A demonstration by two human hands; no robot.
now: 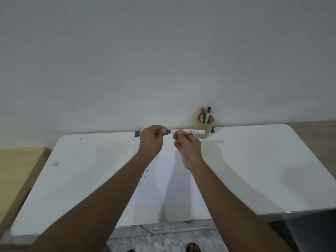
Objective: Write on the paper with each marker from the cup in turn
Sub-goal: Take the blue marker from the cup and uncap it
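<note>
The person is holding a blue marker (187,132) level above the far part of the white surface (254,160), just in front of the cup (204,127); the left hand (151,140) is closing over the blue cap end (168,131), while the right hand (189,148) is pinching the white barrel near its middle. The step in hand is judged to be working the cap, though whether it is coming off or going on cannot be told from this view. To do it well, the person should be keeping the barrel steady in the right hand and moving the cap straight along the marker's axis, not twisting it sideways; the tip should be staying clear of skin and of the surface.

The left fingers (160,132) are curling shut around the cap, hiding most of it; the right fingers (180,133) are gripping the barrel between thumb and forefinger, the rest folding loosely beneath.

The paper (163,188) is lying flat on the surface below the forearms, nearer the person, and is bearing a few small dark marks (144,176) by its left edge. A red marker (202,113) and a black marker (208,113) are standing in the cup against the wall; judging by that, at least those two are waiting their turn.
</note>
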